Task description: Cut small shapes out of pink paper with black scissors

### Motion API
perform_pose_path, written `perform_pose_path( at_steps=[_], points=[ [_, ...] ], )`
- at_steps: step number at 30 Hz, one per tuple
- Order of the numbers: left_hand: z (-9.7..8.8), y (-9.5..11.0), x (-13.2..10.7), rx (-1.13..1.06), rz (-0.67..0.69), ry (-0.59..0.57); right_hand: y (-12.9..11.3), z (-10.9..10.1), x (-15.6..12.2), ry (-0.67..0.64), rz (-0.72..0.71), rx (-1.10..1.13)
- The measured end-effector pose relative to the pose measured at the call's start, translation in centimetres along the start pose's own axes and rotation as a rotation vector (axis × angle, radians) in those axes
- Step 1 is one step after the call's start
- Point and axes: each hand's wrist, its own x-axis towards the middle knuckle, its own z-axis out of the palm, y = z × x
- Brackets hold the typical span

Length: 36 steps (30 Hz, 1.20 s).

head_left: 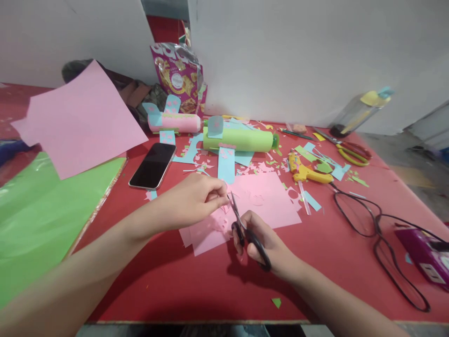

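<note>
My right hand point(268, 243) is closed round the black handles of a pair of scissors point(245, 229), whose blades point up towards my left hand. My left hand point(196, 196) pinches a small pink paper piece point(224, 200) right at the blade tips. Under both hands lie cut pink paper sheets point(266, 196) on the red table point(196, 285). Behind them rest a green paper-covered bottle plane point(240, 139) with blue wings and a smaller pink one point(173, 122).
A phone point(153, 165) lies to the left, beside large pink paper point(80, 121) and green paper point(42, 210). A yellow glue gun point(307, 172) with a black cord point(379, 234), yellow-handled scissors point(351, 152), a snack bag point(178, 77), a bottle point(361, 110) and a purple power strip point(426, 255) sit to the right.
</note>
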Motion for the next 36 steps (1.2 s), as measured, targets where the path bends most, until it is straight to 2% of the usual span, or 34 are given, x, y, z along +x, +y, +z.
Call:
perform_pose_path(
  at_steps=[11, 20, 36],
  points=[
    [-0.1, -0.05, -0.01, 0.012, -0.005, -0.005, 0.23, -0.02, 0.0, 0.008, 0.017, 0.039],
    [-0.02, -0.17, -0.09, 0.03, 0.005, 0.041, 0.41, 0.12, 0.04, 0.016, 0.025, 0.049],
    [0.02, 0.16, -0.11, -0.009, -0.067, 0.086, 0.51, 0.0, 0.07, 0.054, 0.027, 0.047]
  ],
)
